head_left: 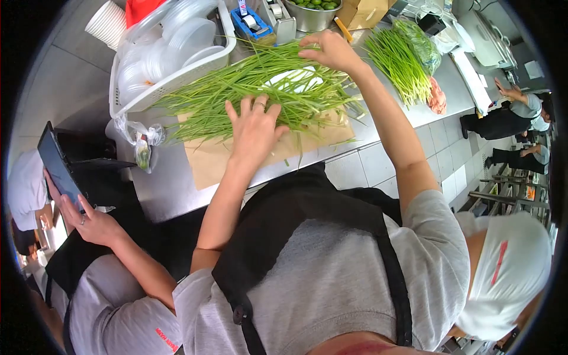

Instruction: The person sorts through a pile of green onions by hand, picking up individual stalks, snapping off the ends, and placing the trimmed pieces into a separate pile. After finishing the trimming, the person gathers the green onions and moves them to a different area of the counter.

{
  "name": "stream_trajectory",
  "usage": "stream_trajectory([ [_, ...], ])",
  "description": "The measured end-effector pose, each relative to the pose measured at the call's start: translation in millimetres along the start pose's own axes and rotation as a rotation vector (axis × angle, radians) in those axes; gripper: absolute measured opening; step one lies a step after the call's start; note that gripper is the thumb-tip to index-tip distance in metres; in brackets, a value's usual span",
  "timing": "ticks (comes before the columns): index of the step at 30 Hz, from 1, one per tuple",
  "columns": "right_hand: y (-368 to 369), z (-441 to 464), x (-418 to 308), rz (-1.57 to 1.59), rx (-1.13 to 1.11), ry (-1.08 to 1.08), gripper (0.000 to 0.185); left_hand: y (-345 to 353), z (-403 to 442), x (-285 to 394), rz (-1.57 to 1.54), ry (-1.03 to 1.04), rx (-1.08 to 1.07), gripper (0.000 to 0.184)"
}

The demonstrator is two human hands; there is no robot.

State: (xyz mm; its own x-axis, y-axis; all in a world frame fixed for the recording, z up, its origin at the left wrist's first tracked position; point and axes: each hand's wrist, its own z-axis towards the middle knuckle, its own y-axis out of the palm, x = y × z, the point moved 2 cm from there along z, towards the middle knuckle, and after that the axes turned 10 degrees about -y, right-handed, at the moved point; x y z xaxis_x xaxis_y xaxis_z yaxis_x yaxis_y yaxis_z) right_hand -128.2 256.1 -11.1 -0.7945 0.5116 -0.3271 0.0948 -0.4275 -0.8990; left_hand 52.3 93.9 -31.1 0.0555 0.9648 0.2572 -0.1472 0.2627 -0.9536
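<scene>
A loose heap of long green chives [207, 100] lies across a sheet of brown paper [204, 163] on the metal counter. My left hand [255, 127] rests on the near side of the heap, fingers spread over the stalks. At the far right end, my right hand [331, 52] hovers at or just touches the stalks, its fingers curved and apart. Between the hands, a white object [296, 80] shows partly through the chives; I cannot tell what it is. A second bunch of chives [402, 65] lies farther right, beside a clear plastic bag of greens [420, 44].
A white basket of clear plastic lids [171, 89] stands left. Tape dispensers [251, 26] and a metal bowl of small green fruit [312, 15] are behind. A co-worker's hand [94, 225] holds a tablet [59, 160] at left. Other people [515, 115] stand right.
</scene>
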Motion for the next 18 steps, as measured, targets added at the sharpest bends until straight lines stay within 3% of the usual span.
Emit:
stream_trajectory([
  [1, 4, 8, 3, -0.025, -0.042, -0.017, 0.036, 0, -2, 2, 0.002, 0.000, -0.001, 0.044],
  [3, 12, 23, 12, -0.047, -0.083, -0.032, 0.044, 0, -7, 8, -0.062, -0.013, 0.081, 0.067],
  [5, 26, 32, 19, -0.074, -0.172, -0.065, 0.067, 3, -16, 17, -0.088, 0.035, 0.055, 0.077],
  [7, 35, 36, 17, -0.097, -0.310, -0.027, 0.074, 10, -22, 20, -0.083, 0.111, -0.018, 0.095],
  [8, 40, 38, 17, -0.124, -0.444, 0.008, 0.082, 14, -23, 18, -0.082, 0.105, -0.018, 0.095],
  [10, 37, 42, 2, -0.195, -0.469, -0.013, 0.084, 25, -21, 10, -0.076, 0.086, -0.038, 0.086],
  [12, 29, 47, -13, -0.132, -0.752, -0.028, 0.081, 33, -19, 4, -0.079, 0.098, -0.036, 0.080],
  [17, 46, 39, -9, -0.019, -0.740, -0.102, 0.080, 48, -17, 2, -0.101, 0.102, -0.007, 0.062],
  [18, 49, 35, -13, 0.102, -0.675, -0.207, 0.079, 51, -17, 2, -0.108, 0.095, 0.006, 0.060],
])
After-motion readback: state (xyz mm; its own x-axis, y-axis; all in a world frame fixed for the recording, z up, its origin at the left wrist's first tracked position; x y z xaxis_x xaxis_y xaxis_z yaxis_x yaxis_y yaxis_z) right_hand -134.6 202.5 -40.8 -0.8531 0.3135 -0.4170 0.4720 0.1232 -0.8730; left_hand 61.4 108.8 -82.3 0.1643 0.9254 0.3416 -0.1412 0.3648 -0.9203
